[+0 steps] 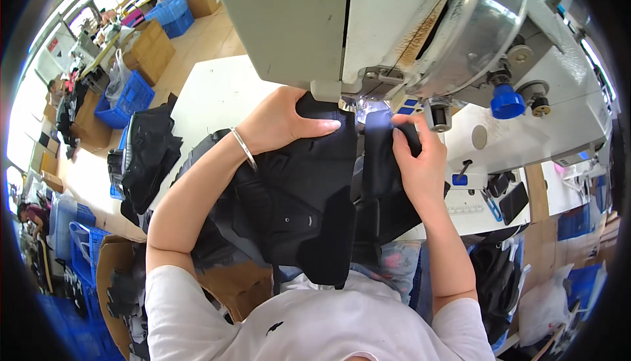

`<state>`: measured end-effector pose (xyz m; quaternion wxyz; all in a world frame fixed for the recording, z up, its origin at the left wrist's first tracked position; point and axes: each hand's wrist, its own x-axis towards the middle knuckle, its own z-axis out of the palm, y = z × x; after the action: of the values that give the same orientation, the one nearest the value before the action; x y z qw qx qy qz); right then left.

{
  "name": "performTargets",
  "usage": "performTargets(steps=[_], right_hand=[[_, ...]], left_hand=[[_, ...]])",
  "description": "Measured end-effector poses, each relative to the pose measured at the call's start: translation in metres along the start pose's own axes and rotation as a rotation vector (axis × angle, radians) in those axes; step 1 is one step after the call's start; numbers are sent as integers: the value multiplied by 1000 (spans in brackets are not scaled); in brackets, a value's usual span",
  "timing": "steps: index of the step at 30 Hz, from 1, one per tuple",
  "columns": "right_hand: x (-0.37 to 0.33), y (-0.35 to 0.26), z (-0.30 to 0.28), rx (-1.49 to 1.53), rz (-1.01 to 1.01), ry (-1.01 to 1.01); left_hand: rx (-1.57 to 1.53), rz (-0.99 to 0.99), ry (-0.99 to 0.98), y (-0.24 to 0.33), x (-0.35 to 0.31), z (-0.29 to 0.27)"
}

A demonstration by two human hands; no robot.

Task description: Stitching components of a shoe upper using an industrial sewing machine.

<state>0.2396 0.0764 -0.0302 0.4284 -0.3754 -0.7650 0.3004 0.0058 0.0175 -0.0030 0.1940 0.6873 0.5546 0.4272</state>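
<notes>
Below the needle area of a white sewing machine (296, 25), a black garment panel (309, 190) hangs over the table edge toward my lap. My left hand (276, 124), with a silver bangle at its wrist, grips the panel's upper edge, thumb on top and fingers partly hidden. Just right of it, across a narrow gap, lies a black fabric strip (380, 157). My right hand (420, 157) pinches that strip's edge between thumb and fingers, close to the lit needle area. The needle tip itself is hard to make out.
A stack of black cut pieces (151, 154) lies left of the white table (213, 88). Blue-handled snips (491, 206) and a dark phone-like slab (514, 203) rest at the right. A cardboard box (108, 282) stands at lower left; a blue knob (507, 103) juts from the machine.
</notes>
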Motion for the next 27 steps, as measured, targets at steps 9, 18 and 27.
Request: performTargets(steps=[9, 18, 27], right_hand=[[1, -3, 12, -122, -208, -16], [2, -5, 15, -4, -20, -57], [3, 2, 14, -55, -140, -46]], left_hand=[[85, -50, 41, 5, 1, 8], [273, -105, 76, -5, 3, 17], [103, -154, -36, -21, 2, 32]])
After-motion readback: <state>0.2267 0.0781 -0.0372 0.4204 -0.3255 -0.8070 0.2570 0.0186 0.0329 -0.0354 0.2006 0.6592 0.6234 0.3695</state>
